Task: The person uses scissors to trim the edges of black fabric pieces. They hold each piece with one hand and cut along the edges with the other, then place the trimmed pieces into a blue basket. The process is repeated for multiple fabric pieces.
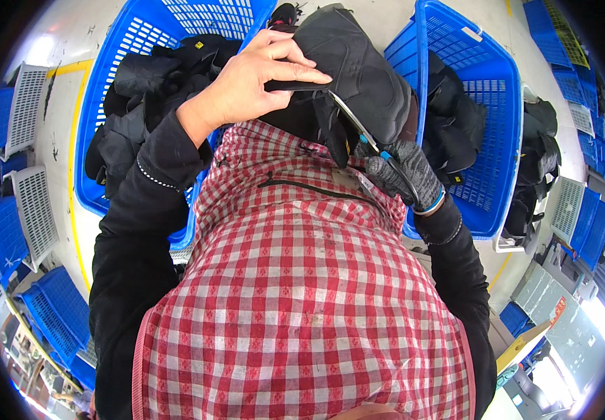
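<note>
My bare left hand is closed on the edge of a black padded fabric piece, its index finger stretched along that edge. The piece has curved stitched seams and rests over my lap. My right hand, in a dark grey knit glove, is wrapped round a pair of scissors with bright metal blades and light-blue parts near the grip. The blades point up and left, their tips at the fabric edge beside my left fingertips. Below them hangs a narrow black flap with a small yellow mark.
Blue slotted plastic crates stand on both sides: the left crate and the right crate each hold several black fabric pieces. More black pieces lie beyond the right crate. A red-and-white checked apron covers my lap. Stacked crates line the left.
</note>
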Motion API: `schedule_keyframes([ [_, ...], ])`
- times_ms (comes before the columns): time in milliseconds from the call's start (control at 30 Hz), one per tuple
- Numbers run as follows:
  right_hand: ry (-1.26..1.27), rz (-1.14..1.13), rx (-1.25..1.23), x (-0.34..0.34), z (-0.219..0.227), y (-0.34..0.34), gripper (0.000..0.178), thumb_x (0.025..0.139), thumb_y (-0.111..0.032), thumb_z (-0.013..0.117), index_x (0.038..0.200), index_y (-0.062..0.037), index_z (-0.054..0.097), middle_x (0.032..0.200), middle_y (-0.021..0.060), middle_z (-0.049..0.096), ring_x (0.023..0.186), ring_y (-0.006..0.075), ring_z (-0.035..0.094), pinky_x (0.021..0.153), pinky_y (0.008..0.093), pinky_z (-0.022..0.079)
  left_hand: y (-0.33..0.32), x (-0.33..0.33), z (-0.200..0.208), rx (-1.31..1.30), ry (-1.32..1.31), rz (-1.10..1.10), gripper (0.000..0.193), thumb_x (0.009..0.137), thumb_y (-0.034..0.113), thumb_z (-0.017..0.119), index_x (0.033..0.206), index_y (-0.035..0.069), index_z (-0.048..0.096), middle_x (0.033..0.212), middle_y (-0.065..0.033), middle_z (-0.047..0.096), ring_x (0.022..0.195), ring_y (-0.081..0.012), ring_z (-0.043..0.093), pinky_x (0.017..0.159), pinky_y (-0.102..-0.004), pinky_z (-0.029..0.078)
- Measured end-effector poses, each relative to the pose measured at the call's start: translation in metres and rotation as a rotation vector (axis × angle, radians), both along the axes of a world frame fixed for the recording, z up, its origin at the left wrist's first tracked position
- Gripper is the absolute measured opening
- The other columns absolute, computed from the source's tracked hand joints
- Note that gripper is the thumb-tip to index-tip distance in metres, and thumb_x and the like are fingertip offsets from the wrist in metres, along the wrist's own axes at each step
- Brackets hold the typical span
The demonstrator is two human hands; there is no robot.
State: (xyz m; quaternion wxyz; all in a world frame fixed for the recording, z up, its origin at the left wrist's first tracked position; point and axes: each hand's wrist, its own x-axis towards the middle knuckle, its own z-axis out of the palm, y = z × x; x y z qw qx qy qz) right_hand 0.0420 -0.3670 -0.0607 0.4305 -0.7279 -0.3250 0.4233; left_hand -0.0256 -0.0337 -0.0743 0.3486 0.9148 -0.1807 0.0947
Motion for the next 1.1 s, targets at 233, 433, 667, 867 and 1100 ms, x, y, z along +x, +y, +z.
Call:
schedule_keyframes([
  [233,-0.067,0.01,0.034,-0.001,-0.003,0.003,0.04,0.102,-0.039,0.067,0.119,-0.0029,0.073,0.088,0.0112,0.073,0.077,0.0201,0.068,0.074,0.0342,0.054,0.0,0.003,-0.005,0.027,-0.044,-0.008,0.055,0.072,-0.002,0.063,0.118,0.023,0.08,0.119,0.0013,0.066,0.132,-0.0299,0.049,0.121,-0.0457,0.035],
  [433,0.178,-0.118,0.007,-0.02,-0.001,0.006,0.049,0.103,-0.047,0.062,0.119,-0.0018,0.071,0.093,0.0095,0.073,0.077,0.0191,0.066,0.071,0.0338,0.053,0.001,0.002,-0.006,0.007,-0.068,0.008,0.056,0.072,-0.003,0.063,0.119,0.023,0.08,0.121,0.0018,0.066,0.133,-0.0301,0.048,0.121,-0.0459,0.035],
  [667,-0.069,-0.037,0.191,-0.025,-0.018,0.004,0.043,0.1,-0.037,0.068,0.129,-0.0049,0.065,0.101,0.0143,0.074,0.08,0.0272,0.071,0.072,0.0359,0.056,0.002,0.002,-0.005,-0.002,-0.054,0.0,0.055,0.073,-0.003,0.062,0.118,0.023,0.08,0.122,0.0022,0.065,0.133,-0.0297,0.048,0.122,-0.0461,0.034],
  [867,-0.336,0.265,0.347,-0.008,-0.032,-0.006,0.064,0.09,-0.017,0.077,0.148,-0.0114,0.05,0.109,0.0163,0.074,0.083,0.0317,0.074,0.068,0.0393,0.059,0.006,0.002,-0.009,-0.013,-0.037,-0.017,0.054,0.074,-0.001,0.06,0.118,0.024,0.081,0.126,0.0026,0.065,0.138,-0.0316,0.045,0.124,-0.048,0.03],
  [1100,-0.148,0.152,0.061,0.002,-0.023,-0.002,0.044,0.095,-0.025,0.073,0.134,-0.0078,0.064,0.097,0.0165,0.075,0.082,0.0328,0.074,0.07,0.0388,0.057,0.015,0.004,-0.012,-0.03,0.03,-0.077,0.053,0.077,0.001,0.057,0.12,0.021,0.08,0.128,0.0013,0.065,0.139,-0.0324,0.044,0.124,-0.0482,0.028],
])
